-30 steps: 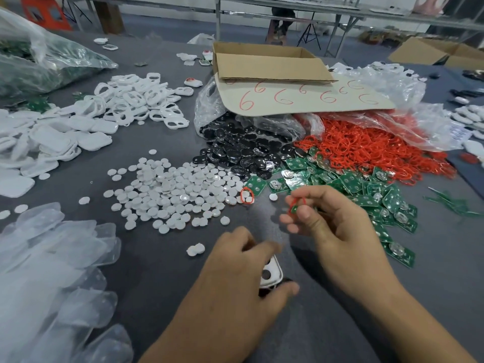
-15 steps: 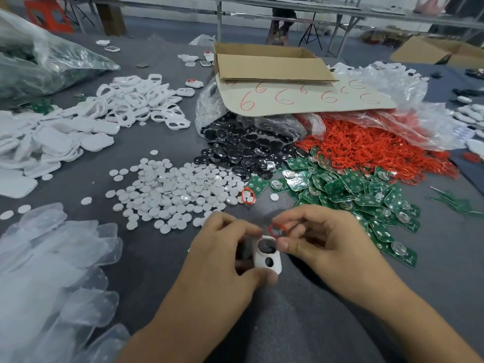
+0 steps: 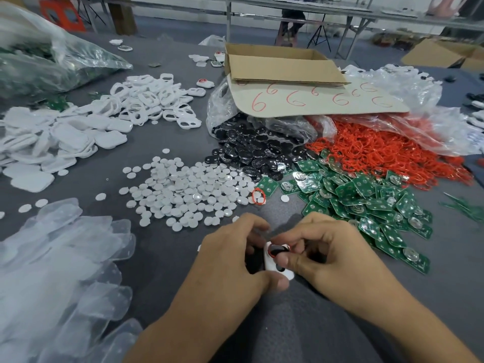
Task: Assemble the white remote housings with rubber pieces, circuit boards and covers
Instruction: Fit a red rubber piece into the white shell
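The hands have closed in over the last half second, and the red ring (image 3: pixel 270 254) is now down on the white housing (image 3: pixel 269 267), round its upper opening. The left hand (image 3: pixel 233 260) grips the housing from the side, thumb curled under its lower end. The right hand (image 3: pixel 337 258) pinches the ring's rim, thumb pressing the housing's face. It's all happening at the table's (image 3: pixel 162 247) near edge, about midway along. Beyond lie the white discs (image 3: pixel 188 189), mid-table. Green circuit boards (image 3: pixel 366 195) heap toward the right edge, loose rubber rings (image 3: pixel 379 153) behind them.
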The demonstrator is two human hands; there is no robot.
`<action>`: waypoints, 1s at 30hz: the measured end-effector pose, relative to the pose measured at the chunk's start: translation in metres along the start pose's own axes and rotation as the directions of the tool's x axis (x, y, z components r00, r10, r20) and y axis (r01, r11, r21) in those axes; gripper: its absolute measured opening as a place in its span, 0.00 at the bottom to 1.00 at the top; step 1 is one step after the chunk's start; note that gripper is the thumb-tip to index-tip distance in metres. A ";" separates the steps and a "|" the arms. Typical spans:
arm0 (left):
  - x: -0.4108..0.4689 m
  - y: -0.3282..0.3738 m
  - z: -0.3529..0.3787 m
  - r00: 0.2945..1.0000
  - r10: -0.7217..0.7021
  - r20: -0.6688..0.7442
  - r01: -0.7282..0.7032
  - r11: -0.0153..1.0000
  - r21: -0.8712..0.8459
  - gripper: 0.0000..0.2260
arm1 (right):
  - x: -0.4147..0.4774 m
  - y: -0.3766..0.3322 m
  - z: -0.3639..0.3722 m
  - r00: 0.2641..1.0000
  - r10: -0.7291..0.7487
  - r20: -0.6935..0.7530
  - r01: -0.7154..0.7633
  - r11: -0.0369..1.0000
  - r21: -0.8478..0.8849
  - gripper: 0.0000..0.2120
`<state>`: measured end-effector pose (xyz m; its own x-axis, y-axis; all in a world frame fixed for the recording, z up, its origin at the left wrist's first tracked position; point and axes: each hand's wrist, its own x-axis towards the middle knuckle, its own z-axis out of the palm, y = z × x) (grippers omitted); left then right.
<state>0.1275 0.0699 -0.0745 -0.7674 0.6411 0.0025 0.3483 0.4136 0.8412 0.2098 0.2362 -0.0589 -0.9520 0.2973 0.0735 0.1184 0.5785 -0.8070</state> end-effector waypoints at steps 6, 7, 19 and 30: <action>0.001 0.001 0.002 1.000 -0.004 -0.004 0.004 0.999 -0.054 0.27 | 0.008 -0.002 -0.002 0.992 0.117 0.040 -0.118 0.993 0.030 0.12; 0.001 0.001 0.002 1.000 -0.006 -0.005 0.006 0.998 -0.063 0.27 | 0.012 -0.003 -0.005 0.985 0.144 0.095 -0.148 0.988 0.036 0.12; 0.004 0.004 0.001 1.000 -0.019 0.015 0.021 0.991 -0.130 0.21 | 0.081 -0.039 -0.019 0.673 0.511 0.535 -0.286 0.847 -0.448 0.10; 0.001 0.016 0.002 0.998 0.013 0.069 -0.019 0.995 0.094 0.16 | 0.095 -0.051 -0.008 0.604 0.591 0.535 -0.241 0.775 -0.584 0.11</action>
<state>0.1331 0.0787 -0.0625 -0.7237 0.6897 -0.0242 0.4122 0.4600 0.7865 0.1159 0.2411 -0.0060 -0.6556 0.1152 -0.7463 0.4864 0.8204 -0.3007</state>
